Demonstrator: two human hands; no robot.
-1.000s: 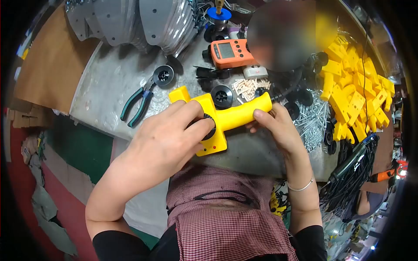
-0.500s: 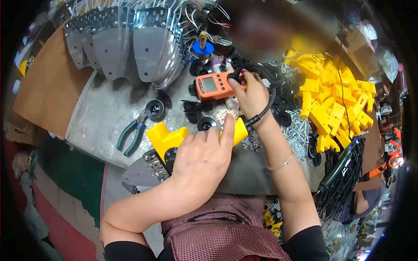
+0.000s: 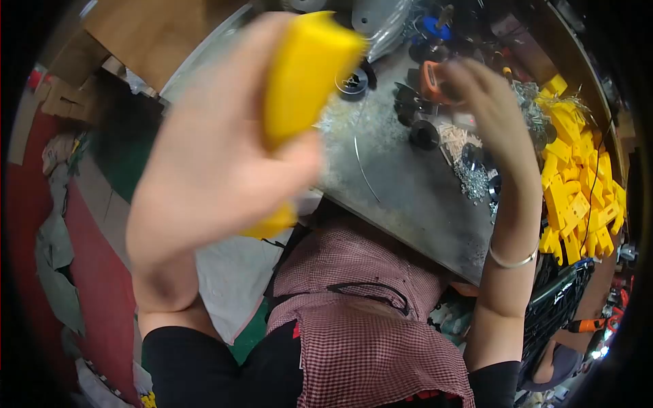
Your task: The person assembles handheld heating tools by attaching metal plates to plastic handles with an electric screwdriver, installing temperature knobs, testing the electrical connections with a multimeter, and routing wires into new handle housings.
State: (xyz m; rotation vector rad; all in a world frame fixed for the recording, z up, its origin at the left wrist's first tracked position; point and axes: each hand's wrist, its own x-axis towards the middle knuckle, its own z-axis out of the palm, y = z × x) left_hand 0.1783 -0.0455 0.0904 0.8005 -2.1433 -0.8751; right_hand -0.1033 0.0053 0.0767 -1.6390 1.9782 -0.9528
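Blurred and close to the camera, my left hand (image 3: 231, 149) grips a yellow plastic housing (image 3: 306, 75) by its handle, raised over the table's left side. Its lower yellow end shows beneath my palm. My right hand (image 3: 476, 88) is over the orange meter (image 3: 432, 81) with fingers apart and smeared by motion; whether it touches the meter is unclear. Black round knobs (image 3: 424, 134) lie beside the meter. Small pale pegs (image 3: 454, 141) and small metal nuts (image 3: 474, 180) are below my right hand.
Yellow housings (image 3: 578, 197) are piled at the right. The metal table (image 3: 408, 197) bears a thin wire (image 3: 365, 170). A black spool-like part (image 3: 352, 83) stands near its back. Black cables (image 3: 551, 306) hang at the lower right, near another person's arm (image 3: 545, 364).
My left hand has lifted the yellow housing up and left, towards the camera. My right hand has come off the meter's plug area, its fingers now spread. The view has shifted.
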